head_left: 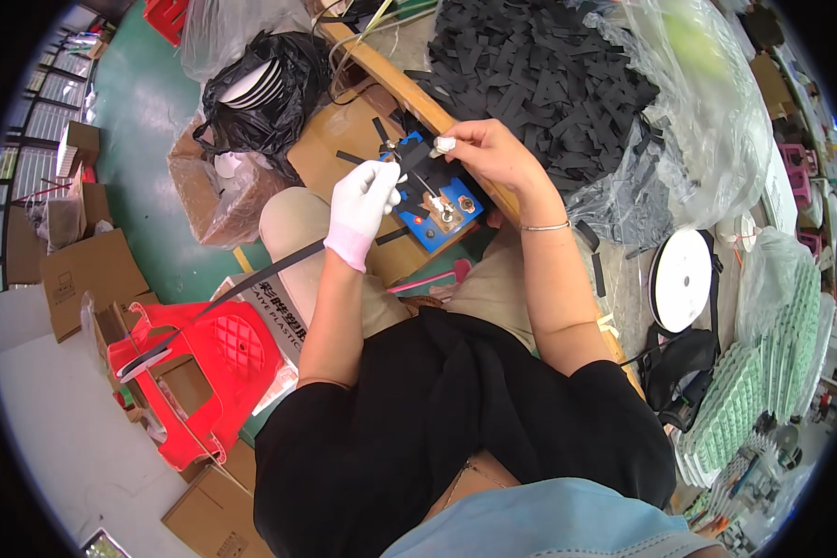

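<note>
My left hand (367, 197), in a white glove, is closed on a long black strap (268, 270). The strap runs back from it to a reel (146, 365) by the red stool. My bare right hand (504, 160), with white wrapping on a fingertip, pinches the strap's other end. Between the hands, a short black stretch lies above a blue metal fixture (448, 212) with silver clamp parts. My fingers hide part of the fixture. Cut black pieces stick out around its far left side.
A large pile of black strips (539, 88) lies beyond a wooden edge (409, 93). At the left are a red plastic stool (242, 349) and a carton (205, 200) with a black bag (279, 112). A white reel (681, 279) and green trays (735, 400) stand at the right.
</note>
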{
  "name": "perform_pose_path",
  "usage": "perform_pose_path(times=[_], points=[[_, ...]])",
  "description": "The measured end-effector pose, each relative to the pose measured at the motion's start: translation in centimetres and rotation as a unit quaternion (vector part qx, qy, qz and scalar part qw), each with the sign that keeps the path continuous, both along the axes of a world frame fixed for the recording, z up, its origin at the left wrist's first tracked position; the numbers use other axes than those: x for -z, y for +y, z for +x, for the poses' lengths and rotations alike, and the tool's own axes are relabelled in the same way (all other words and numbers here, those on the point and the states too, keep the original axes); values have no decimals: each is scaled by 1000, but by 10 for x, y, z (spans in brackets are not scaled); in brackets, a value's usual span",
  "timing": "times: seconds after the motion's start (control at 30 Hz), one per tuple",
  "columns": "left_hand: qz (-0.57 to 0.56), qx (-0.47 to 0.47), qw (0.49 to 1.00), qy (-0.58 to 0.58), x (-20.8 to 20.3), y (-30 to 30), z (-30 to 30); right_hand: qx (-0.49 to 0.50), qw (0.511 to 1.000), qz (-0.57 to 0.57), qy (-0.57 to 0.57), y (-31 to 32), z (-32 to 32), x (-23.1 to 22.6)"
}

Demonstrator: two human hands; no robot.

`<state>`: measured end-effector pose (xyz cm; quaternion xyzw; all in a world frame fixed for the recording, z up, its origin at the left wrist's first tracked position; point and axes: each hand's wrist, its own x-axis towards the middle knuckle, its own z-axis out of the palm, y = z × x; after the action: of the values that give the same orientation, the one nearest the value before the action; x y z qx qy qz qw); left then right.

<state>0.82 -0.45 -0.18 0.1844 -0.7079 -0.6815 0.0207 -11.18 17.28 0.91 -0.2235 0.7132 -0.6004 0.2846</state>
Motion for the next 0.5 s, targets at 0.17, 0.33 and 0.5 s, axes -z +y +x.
perform_pose_path(times=[0.17, 0.33, 0.5], points=[[-39, 5, 999, -3, 4, 8, -8, -14, 997, -56, -47, 3, -3, 5], [-26, -18, 999, -4, 2, 6, -6, 112, 988, -109, 7, 2, -8, 18], [-10, -21, 1000, 3, -7, 4, 0, 137, 979, -127, -81, 1, -11, 12]])
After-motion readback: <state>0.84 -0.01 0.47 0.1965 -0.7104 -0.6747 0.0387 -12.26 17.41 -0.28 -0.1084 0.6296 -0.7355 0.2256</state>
